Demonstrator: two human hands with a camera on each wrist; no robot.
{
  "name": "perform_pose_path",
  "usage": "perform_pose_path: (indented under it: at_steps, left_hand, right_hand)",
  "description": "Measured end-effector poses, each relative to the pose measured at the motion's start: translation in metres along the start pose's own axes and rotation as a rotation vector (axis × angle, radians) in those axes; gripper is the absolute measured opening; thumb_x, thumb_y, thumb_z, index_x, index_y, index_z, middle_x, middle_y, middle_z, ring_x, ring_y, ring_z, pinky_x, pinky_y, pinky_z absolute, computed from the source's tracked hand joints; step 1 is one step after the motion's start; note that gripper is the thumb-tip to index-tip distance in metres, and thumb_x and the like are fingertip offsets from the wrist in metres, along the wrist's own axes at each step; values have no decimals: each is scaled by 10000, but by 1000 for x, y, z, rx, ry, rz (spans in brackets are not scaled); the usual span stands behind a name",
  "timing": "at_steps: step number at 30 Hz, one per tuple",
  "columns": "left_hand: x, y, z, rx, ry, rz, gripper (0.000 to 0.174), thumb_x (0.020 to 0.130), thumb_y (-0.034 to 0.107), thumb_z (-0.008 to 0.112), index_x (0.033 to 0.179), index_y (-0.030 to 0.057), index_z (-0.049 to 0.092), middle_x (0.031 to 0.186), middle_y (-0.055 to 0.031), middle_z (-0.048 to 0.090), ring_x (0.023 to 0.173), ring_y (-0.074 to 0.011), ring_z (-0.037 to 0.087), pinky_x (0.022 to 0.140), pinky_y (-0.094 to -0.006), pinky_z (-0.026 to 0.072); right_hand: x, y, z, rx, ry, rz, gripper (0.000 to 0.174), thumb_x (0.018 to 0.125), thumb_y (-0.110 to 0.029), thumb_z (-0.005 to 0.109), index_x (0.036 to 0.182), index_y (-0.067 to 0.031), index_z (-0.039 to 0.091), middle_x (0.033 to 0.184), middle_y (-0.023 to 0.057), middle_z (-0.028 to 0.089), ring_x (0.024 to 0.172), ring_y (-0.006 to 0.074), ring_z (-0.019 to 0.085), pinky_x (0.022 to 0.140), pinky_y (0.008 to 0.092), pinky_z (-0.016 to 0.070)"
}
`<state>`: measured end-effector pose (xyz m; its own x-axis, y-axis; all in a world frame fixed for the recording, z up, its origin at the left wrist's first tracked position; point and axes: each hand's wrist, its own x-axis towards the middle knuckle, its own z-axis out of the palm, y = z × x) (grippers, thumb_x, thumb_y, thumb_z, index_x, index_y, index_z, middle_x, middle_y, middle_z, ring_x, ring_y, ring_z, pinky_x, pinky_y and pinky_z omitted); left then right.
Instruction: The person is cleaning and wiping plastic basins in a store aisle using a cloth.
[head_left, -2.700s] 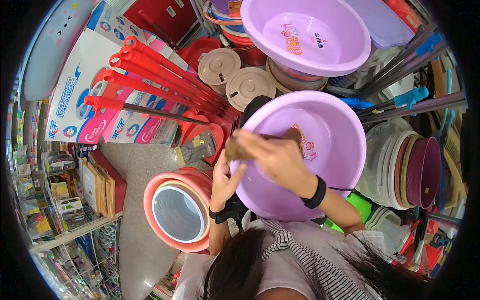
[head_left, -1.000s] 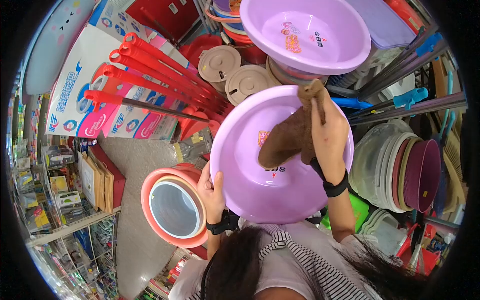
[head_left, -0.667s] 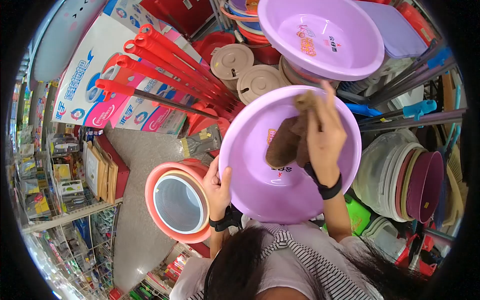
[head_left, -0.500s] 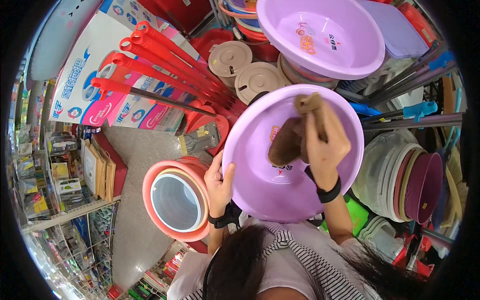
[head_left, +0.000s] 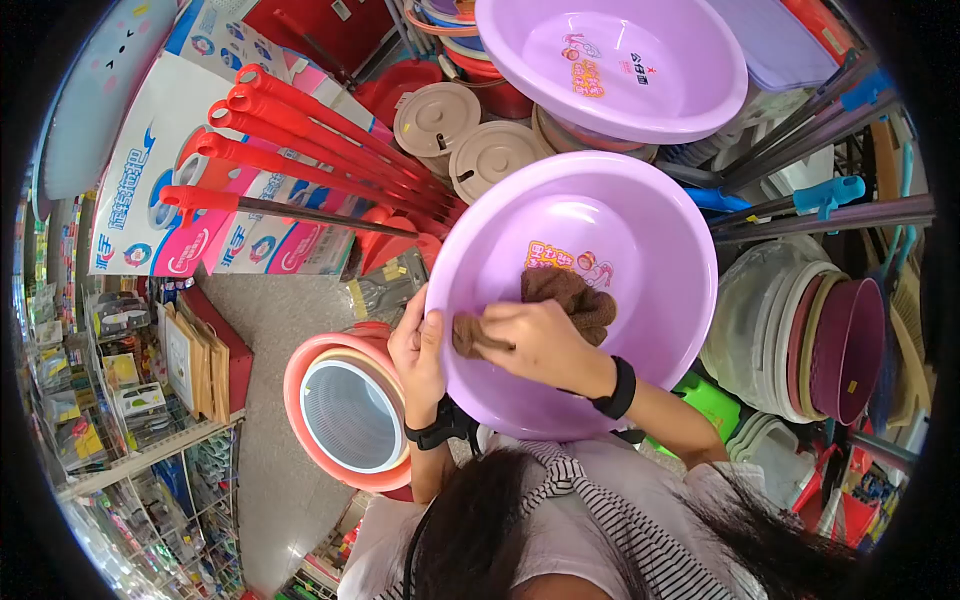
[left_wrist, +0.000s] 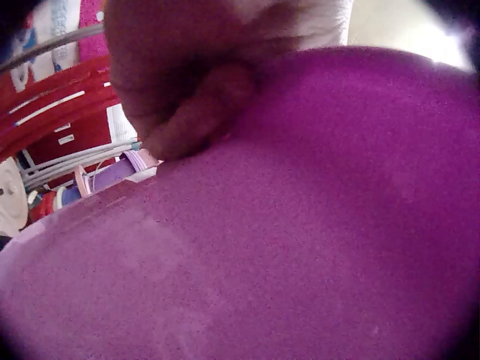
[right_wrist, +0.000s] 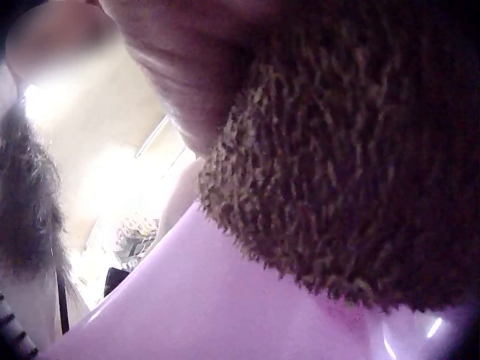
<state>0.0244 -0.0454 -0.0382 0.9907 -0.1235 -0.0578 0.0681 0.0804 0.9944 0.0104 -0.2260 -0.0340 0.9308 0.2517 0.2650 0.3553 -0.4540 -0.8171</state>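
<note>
A purple plastic basin (head_left: 640,380) with a printed design is tilted up before the person's body. The left hand (head_left: 417,355) grips its left rim, thumb at the edge and fingers on the outer side; the left wrist view shows the hand close against the purple wall (left_wrist: 300,225). Inside the basin, the right hand (head_left: 540,345) holds a brown towelling cloth (head_left: 570,300), one bunched end of it near the left inner wall, close to the left thumb. Shaggy cloth (right_wrist: 330,187) fills much of the right wrist view, just over the basin's surface.
Another purple basin (head_left: 640,60) rests on a stack behind, beside lidded beige bins (head_left: 495,160). Red-handled poles (head_left: 300,160) lean at left before boxes. Nested pink and white baskets (head_left: 350,415) stand on the floor at lower left; stacked tubs (head_left: 845,350) and more poles are at right.
The right hand has come down and leftward from the basin's upper right to its left inner side, bringing the cloth along. The left hand stays on the rim.
</note>
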Motion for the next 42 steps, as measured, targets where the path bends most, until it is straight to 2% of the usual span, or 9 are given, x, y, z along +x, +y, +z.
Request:
perform_pose_path:
  at_steps: [5,12,15,17,20,23,28,30,42]
  left_hand:
    - [-9,4,6,53,41,63,475,1003,219,579,1370,-69,488,1057,-37,655,823,-45,550,728,-176,435]
    - [4,5,8,48,-12,80,427,1003,187,570,1338,-73,514,1090,-59,651,916,-95,585,819,-222,457]
    - [5,3,7,-34,-31,35,416,1004,172,568,1333,-77,515,1120,-71,650,952,-104,592,844,-231,462]
    - [0,2,9,-31,-33,16,415,1002,170,570,1332,-76,516,1119,-72,651,959,-102,590,848,-231,462]
    - [-4,2,10,-30,-22,5,411,1001,168,573,1328,-75,519,1110,-68,649,951,-92,586,842,-222,456]
    - [-4,1,11,-5,-8,23,404,1000,166,572,1322,-73,522,1094,-60,647,925,-80,579,824,-209,447]
    - [8,0,8,78,-52,4,394,1000,162,564,1316,-71,526,1085,-54,645,892,-65,568,792,-198,443]
    - [12,-4,8,64,-3,40,394,1001,166,559,1315,-70,529,1031,-33,649,809,-49,553,712,-190,439]
    - [15,-15,-1,48,2,-65,422,1011,213,550,1327,-64,520,933,-14,646,683,-10,503,587,-163,393]
  right_hand:
    - [38,26,-27,74,534,282,96,818,-115,640,780,-30,615,735,147,582,665,358,606,583,420,483]
    - [7,9,15,42,299,85,105,775,-70,660,754,1,586,682,157,527,653,329,601,573,393,477]
    - [-1,18,9,-8,6,108,119,787,-120,660,770,-11,614,700,167,559,664,349,609,572,417,482]
    - [9,42,3,-254,58,131,123,841,-162,636,852,-41,661,719,152,609,671,380,616,579,446,499]
    - [29,55,-19,-330,483,314,168,856,-202,645,772,-56,638,705,145,613,622,369,616,545,438,491]
    - [31,45,-21,-371,555,344,163,850,-207,657,785,-58,637,715,133,610,609,364,614,530,432,490]
    - [10,42,24,-361,161,62,76,789,-86,633,750,-21,619,783,144,603,598,334,622,537,425,509]
    - [1,39,24,-376,-222,33,114,775,-105,648,755,-5,599,805,132,576,635,321,617,565,426,506]
    - [-10,36,7,-144,-337,111,239,846,-170,660,931,41,588,968,181,572,706,361,635,662,474,531]
